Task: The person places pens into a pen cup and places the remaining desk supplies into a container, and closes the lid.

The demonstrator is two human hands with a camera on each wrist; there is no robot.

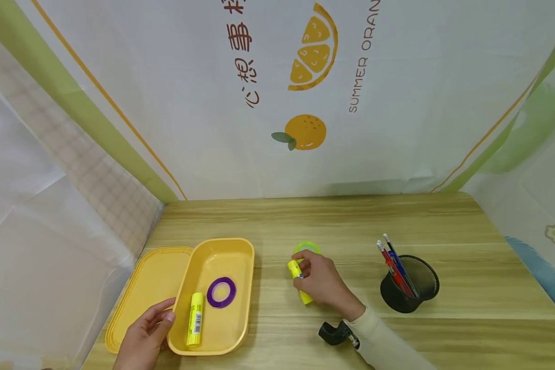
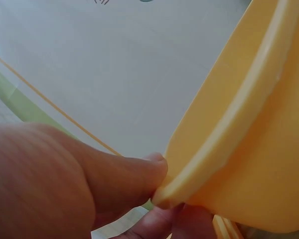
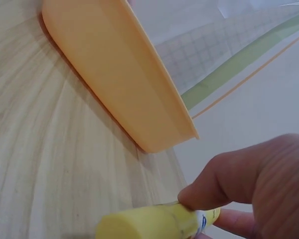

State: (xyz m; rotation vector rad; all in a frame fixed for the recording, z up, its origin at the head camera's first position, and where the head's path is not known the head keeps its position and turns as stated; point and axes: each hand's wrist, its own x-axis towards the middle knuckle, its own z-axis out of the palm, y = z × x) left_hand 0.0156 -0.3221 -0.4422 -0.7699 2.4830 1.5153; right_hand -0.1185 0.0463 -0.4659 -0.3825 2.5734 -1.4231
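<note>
My left hand (image 1: 143,334) pinches the left rim of a yellow plastic box (image 1: 251,288), thumb against the edge and fingers below it in the left wrist view. Inside the box lie a yellow glue stick (image 1: 195,319) with a barcode label and a purple ring-shaped tape roll (image 1: 221,292). My right hand (image 1: 322,277) holds another yellow glue stick (image 3: 149,223) between thumb and fingers, to the right of the box. Just beyond that hand is a green tape roll (image 1: 308,246), partly hidden by the fingers.
A flat yellow lid (image 1: 141,293) lies left of the box, partly under it. A black mesh pen holder (image 1: 404,303) with several pens and pencils stands on the right of the wooden table (image 1: 333,221). A black wrist-camera mount (image 1: 334,334) sits by the right sleeve.
</note>
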